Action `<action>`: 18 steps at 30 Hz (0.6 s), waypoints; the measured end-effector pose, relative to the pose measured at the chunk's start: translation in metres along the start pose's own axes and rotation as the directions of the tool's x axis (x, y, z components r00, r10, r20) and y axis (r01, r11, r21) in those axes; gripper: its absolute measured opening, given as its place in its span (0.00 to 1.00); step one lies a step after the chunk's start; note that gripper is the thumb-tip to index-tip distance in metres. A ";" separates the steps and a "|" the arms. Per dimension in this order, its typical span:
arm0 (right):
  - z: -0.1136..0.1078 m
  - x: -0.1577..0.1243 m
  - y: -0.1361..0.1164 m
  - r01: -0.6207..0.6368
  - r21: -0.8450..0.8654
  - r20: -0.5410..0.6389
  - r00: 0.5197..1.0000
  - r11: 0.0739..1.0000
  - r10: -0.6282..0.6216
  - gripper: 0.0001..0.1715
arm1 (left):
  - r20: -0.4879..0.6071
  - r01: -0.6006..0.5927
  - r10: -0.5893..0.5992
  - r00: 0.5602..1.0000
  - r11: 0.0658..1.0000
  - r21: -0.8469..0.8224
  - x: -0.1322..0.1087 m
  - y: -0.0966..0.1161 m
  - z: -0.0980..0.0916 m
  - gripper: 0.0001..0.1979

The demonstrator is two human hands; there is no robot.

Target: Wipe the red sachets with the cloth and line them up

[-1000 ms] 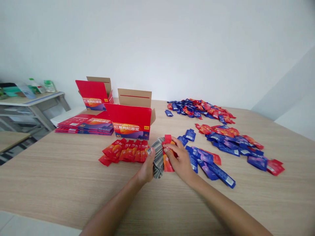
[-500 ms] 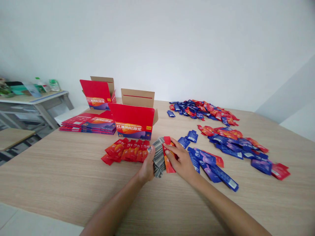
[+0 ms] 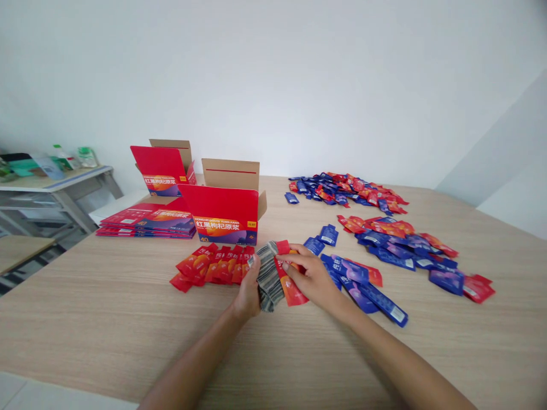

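My left hand (image 3: 249, 293) is closed around a grey striped cloth (image 3: 269, 278), its thumb lying along the cloth's left side. Against the cloth's right side rests a red pouch (image 3: 292, 289), which my right hand (image 3: 314, 277) grips with bent fingers. Just left of the cloth, a row of red pouches (image 3: 222, 266) lies overlapping on the table. Several blue pouches (image 3: 354, 272) are spread to the right of my right hand, with a red one partly under them.
An open red carton (image 3: 226, 216) stands behind the row, with a second open carton (image 3: 160, 171) farther back left. Flattened cartons (image 3: 147, 219) are stacked beside them. Mixed pouches lie in a far pile (image 3: 342, 189) and a nearer pile (image 3: 401, 242) at right.
The red pouch has tilted, its lower end swinging right, while the fingers of my right hand have shifted on it. The whole view has shifted slightly.
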State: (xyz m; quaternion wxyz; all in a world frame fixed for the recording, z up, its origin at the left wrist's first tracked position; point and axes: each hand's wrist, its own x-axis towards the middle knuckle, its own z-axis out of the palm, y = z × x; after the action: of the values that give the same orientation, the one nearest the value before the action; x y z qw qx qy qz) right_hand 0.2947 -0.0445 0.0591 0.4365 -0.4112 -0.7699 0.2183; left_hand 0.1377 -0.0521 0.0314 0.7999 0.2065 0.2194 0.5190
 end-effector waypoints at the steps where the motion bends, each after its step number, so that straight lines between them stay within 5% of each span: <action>1: -0.001 0.001 0.000 -0.005 0.003 -0.007 1.000 1.000 0.005 0.16 | -0.013 -0.007 0.007 1.000 1.000 0.009 0.000 0.000 0.000 0.28; 10: -0.004 0.003 0.010 -0.027 -0.122 -0.119 0.993 0.992 0.013 0.16 | 0.049 0.044 -0.044 0.998 0.999 -0.008 0.004 -0.010 -0.010 0.30; 18: -0.011 0.004 0.008 -0.045 -0.260 -0.277 0.960 0.965 -0.030 0.15 | 0.144 0.123 -0.117 0.983 0.992 -0.029 -0.003 -0.015 0.005 0.32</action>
State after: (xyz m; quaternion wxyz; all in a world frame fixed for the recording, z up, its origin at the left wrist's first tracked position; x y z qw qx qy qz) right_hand 0.3067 -0.0364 0.0612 0.4812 -0.4951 -0.7213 0.0557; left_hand 0.1508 -0.0606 0.0279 0.8472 0.2140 0.1641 0.4579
